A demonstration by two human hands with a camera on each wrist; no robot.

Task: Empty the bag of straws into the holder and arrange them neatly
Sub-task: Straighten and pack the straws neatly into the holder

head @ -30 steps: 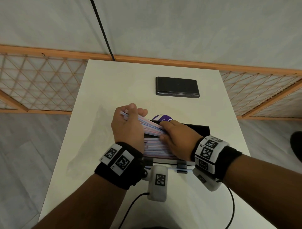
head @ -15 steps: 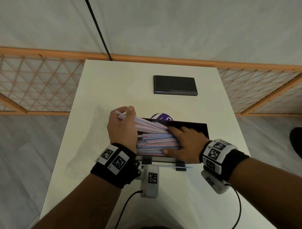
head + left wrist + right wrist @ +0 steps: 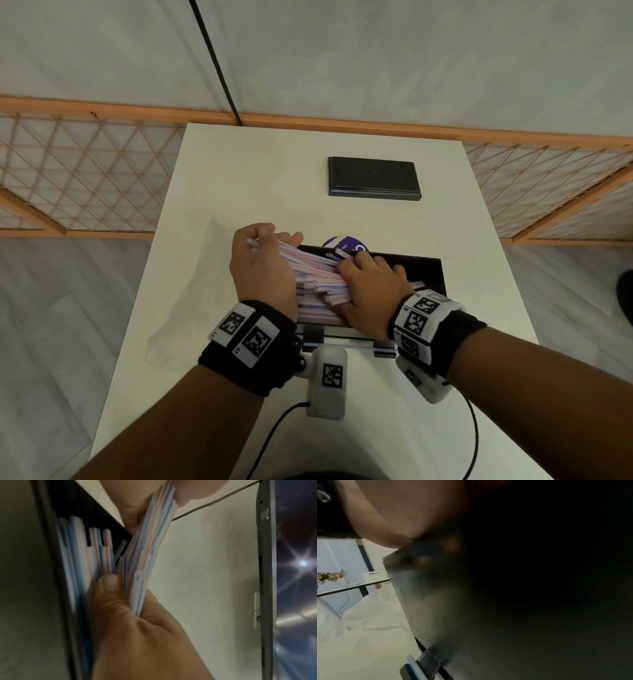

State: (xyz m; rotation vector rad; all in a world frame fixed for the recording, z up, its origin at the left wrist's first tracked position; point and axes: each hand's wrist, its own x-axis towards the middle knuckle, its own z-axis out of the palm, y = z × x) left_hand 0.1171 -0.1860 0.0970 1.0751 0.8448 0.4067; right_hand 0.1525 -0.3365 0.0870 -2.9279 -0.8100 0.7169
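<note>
Gripping a fan of striped straws, the left hand sits at the left end of the black holder, thumb and fingers curled round the bundle — the left wrist view shows the thumb pressed against the straws' near ends, with more straws already lying in the holder alongside. Over on the other side, the right hand is laid across the pile, fingers bent over the far ends of the lifted straws and thumb low by the holder's front wall; from the right wrist view little shows beyond the holder's dark side, so how firmly it clasps them I cannot tell. The straws in the left hand's grasp are tilted, their left ends raised above the rim, the rest lying roughly lengthwise inside. Left of the holder, a clear, crumpled plastic bag lies flat on the white table. Just behind the holder peeks a round purple-and-white item — and farther back, well apart, a black rectangular lid rests near the table's far edge.
</note>
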